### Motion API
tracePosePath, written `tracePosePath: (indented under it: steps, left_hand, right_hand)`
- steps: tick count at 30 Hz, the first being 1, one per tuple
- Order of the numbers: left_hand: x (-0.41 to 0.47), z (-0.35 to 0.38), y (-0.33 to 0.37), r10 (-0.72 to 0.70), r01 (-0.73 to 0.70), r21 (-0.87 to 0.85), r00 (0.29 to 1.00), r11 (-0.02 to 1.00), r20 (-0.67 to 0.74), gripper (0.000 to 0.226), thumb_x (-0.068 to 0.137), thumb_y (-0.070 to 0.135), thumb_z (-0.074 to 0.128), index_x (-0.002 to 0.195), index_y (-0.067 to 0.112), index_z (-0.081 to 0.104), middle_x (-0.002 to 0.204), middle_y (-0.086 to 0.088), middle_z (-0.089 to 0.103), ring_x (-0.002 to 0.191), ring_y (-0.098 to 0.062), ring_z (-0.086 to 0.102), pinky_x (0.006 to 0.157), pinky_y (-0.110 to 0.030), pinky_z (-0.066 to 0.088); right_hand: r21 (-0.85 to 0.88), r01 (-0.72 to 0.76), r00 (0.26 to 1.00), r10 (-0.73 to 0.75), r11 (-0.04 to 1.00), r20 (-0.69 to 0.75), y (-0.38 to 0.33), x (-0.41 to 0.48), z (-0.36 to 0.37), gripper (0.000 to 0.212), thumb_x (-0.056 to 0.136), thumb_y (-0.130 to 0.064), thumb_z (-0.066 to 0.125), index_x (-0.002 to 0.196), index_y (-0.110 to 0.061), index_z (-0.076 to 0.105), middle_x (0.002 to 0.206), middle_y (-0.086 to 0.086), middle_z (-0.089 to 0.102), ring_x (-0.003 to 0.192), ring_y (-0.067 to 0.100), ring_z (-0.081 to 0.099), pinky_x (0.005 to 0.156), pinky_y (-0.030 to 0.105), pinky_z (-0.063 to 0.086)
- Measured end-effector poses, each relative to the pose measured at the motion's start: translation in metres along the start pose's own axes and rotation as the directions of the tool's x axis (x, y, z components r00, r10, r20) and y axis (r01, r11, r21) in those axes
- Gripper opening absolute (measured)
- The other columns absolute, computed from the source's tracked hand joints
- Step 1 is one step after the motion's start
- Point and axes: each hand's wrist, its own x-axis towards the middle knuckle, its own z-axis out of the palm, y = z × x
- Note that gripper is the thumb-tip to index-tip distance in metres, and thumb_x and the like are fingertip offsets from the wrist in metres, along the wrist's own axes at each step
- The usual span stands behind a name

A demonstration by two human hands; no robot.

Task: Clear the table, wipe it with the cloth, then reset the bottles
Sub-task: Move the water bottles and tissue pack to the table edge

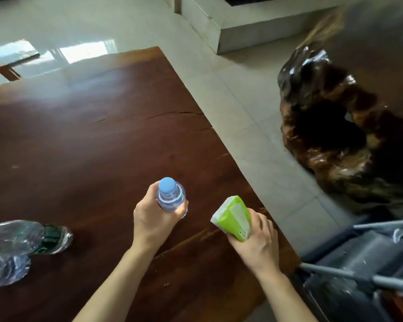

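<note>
My left hand (153, 220) grips a clear water bottle with a blue cap (170, 196), held upright just above the dark red wooden table (91, 135). My right hand (256, 240) holds a green and white tissue pack (234, 217) near the table's right edge. Two more clear plastic bottles stand at the left edge of view: one with a dark green label (30, 237) and one below it (5, 270), both blurred and partly cut off. No cloth is in view.
A large glossy dark wood-root piece (335, 126) stands on the tiled floor to the right of the table. Grey metal bars and a dark seat-like object (363, 263) lie at the lower right. A low white step (254, 29) runs behind.
</note>
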Motion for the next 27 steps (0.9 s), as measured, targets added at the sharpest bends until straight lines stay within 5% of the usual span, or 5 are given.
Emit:
tracePosePath:
  steps: [6,14,27]
  left_hand:
    - [-0.007,0.064,0.036,0.139,-0.133,-0.047,0.979,0.990,0.150,0.058,0.062,0.035,0.087,0.113,0.029,0.060,0.088,0.025,0.066,0.085,0.009,0.064,0.070,-0.001,0.042]
    - [-0.004,0.131,0.068,0.159,-0.153,-0.043,0.938,0.987,0.308,0.063,0.062,0.039,0.082,0.120,0.026,0.060,0.097,0.010,0.072,0.086,-0.012,0.069,0.080,-0.036,0.057]
    - [0.001,0.170,0.063,0.168,-0.185,0.000,0.891,0.983,0.423,0.067,0.064,0.043,0.084,0.123,0.036,0.052,0.102,0.021,0.065,0.092,-0.004,0.065,0.082,-0.027,0.056]
  right_hand:
    - [-0.016,-0.179,0.983,0.178,0.984,-0.038,0.052,-0.031,-0.011,0.082,0.066,-0.057,0.084,0.128,-0.009,0.059,0.114,0.013,0.066,0.103,0.034,0.063,0.086,0.047,0.055]
    - [-0.040,-0.293,0.956,0.293,0.955,-0.007,0.076,-0.035,-0.013,0.076,0.073,-0.068,0.073,0.128,-0.018,0.057,0.120,0.005,0.065,0.110,0.026,0.060,0.091,0.040,0.053]
    - [-0.088,-0.298,0.943,0.308,0.950,0.128,0.089,-0.036,0.004,0.093,0.071,-0.076,0.064,0.141,-0.019,0.043,0.132,0.003,0.055,0.119,0.022,0.055,0.095,0.041,0.052]
